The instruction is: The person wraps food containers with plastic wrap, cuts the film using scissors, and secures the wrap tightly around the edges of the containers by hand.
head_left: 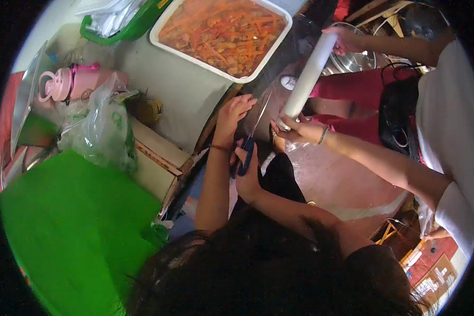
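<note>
My right hand (247, 171) is closed round the dark blue handles of a pair of scissors (246, 152), whose blades point up and away. Close beside the blades, my left hand (234, 116) is raised with its fingers stretched out and holds nothing that I can see. Just to the right, another person grips a long roll of clear plastic wrap (312, 73), one hand at each end. The roll is tilted, and its lower end is a short way from the scissors. Beyond my hands, a white tray (238, 79) of orange-and-brown shredded food sits on the table.
The table (187, 95) also bears a green basket (137, 29) with white plastic items, a pink bottle (84, 84) and a crumpled plastic bag (102, 126). A bright green sheet (79, 221) covers the near left. The other person stands at the right, close to my arms.
</note>
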`<state>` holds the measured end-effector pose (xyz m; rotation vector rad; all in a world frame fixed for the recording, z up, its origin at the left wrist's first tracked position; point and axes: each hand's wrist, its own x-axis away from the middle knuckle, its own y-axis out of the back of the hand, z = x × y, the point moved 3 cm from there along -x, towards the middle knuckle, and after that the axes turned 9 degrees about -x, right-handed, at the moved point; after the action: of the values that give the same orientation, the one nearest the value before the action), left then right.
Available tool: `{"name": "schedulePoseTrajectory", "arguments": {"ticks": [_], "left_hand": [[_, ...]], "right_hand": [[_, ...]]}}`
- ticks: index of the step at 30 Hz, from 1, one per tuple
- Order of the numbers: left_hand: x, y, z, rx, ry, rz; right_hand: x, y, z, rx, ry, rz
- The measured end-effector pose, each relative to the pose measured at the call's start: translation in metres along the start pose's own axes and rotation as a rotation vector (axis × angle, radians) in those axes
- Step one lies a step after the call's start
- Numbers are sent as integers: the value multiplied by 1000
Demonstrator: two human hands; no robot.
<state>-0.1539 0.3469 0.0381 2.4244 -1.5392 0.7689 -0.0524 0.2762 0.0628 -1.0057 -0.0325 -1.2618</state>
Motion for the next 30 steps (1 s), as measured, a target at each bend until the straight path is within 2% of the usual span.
{"name": "schedulePoseTrajectory", "arguments": {"ticks": [2,5,7,8,12,17,19,22,25,30], "left_hand": [[-5,0,6,137,-47,81],[-27,4,51,124,-215,237],[-36,-2,85,-367,-466,174],[-22,-10,85,-408,-511,156],[17,-32,70,-220,-543,157],[1,-69,17,-77,-656,174],[-5,-81,4,-23,-572,177],[-2,-84,-5,105,-265,182],[-1,-76,16,155,-200,161],[4,-57,51,143,-297,84]], "right_hand": [[-6,-4,3,-59,14,0],[-12,-6,9,-112,44,6],[-18,-7,7,-159,68,-26],[-22,-5,6,-182,84,6],[-27,0,3,-247,117,92],[-31,-2,4,-270,132,83],[-35,-2,6,-274,137,86],[-39,-4,8,-298,151,85],[-48,-5,12,-319,166,87],[-57,-9,23,-363,189,83]]}}
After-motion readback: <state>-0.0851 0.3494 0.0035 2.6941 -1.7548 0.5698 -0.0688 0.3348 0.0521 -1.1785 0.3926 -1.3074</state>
